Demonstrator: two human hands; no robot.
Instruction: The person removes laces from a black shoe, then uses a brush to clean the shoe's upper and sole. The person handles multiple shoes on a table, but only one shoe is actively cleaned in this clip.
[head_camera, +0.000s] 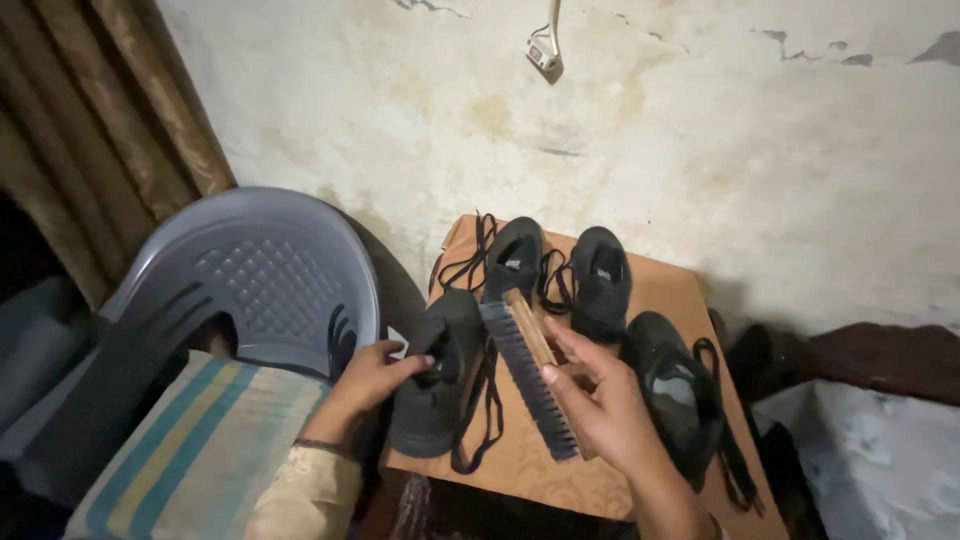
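Observation:
My left hand (372, 378) grips the opening of a black shoe (437, 385) that lies at the near left of a small brown-covered table (668, 290). Its loose black lace (482, 410) hangs beside it. My right hand (600, 395) holds a wooden shoe brush (530, 365) with dark bristles, tilted just right of that shoe. Two more black shoes (513, 258) (600, 280) rest at the table's far side with tangled laces. Another black shoe (675, 395) lies right of my right hand.
A grey plastic chair (260, 275) with a striped cushion (190, 450) stands at the left. A stained wall (600, 120) rises behind the table. A brown curtain (90, 130) hangs at far left. A pale cloth (870, 450) lies at lower right.

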